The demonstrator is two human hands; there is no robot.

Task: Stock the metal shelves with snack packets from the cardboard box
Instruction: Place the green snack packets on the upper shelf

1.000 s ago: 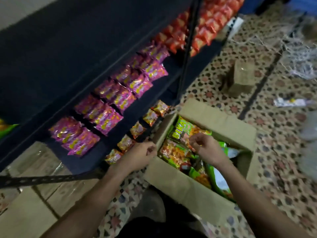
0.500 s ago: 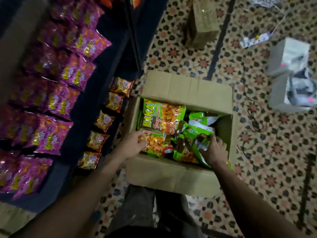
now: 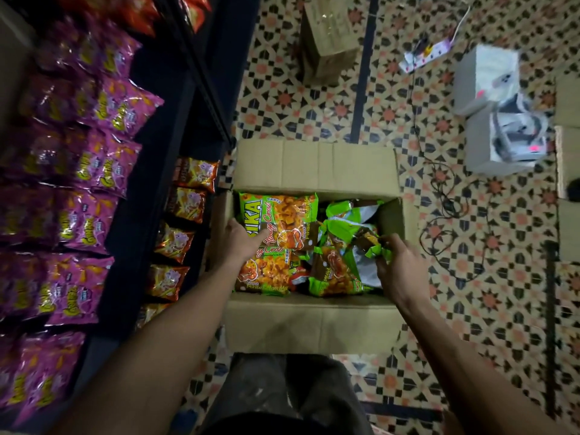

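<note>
Open cardboard box, green snack packets jumbled inside

An open cardboard box is seen on the patterned floor, just beside the metal shelves. It is filled with green snack packets. The left grip is laid on the large green packet at the left side of the box. A crumpled green packet is pinched by the right grip. Purple packets are lined on one shelf, and orange packets on the shelf below.
</note>
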